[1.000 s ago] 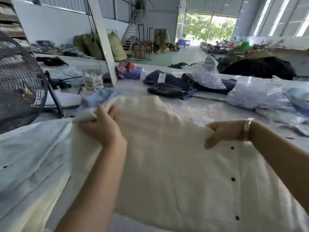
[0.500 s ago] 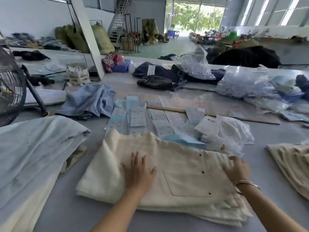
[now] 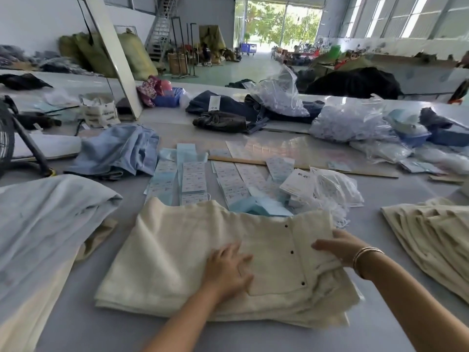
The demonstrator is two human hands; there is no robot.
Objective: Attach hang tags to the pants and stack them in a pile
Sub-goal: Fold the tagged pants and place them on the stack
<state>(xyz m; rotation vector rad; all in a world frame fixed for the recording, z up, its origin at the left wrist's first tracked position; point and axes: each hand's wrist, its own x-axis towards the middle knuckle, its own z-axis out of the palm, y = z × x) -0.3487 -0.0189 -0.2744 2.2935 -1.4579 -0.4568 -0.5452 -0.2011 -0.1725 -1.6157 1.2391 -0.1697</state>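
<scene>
Pressing flat on the pants (image 3: 177, 250), the left hand (image 3: 225, 268) is lying open-fingered. The right hand (image 3: 337, 246) is gripping their right edge.

tabletop (image 3: 83, 326): grey, wide, running far back.
cream pants (image 3: 177, 252): folded stack at near centre, lying flat.
pale blue fabric (image 3: 45, 224): large heap at left edge.
second cream pile (image 3: 431, 232): at right edge, fanned in layers.
hang tags (image 3: 193, 176): rows of printed cards just beyond the cream pants.
white strings (image 3: 335, 189): loose bundle right of the tags.
wooden stick (image 3: 253, 161): long, lying across behind the tags.
light blue garment (image 3: 119, 151): crumpled, left of the tags.
plastic bags (image 3: 350, 120): clear, filled, further back on the right.
dark clothes (image 3: 223, 120): bunched at far centre.
</scene>
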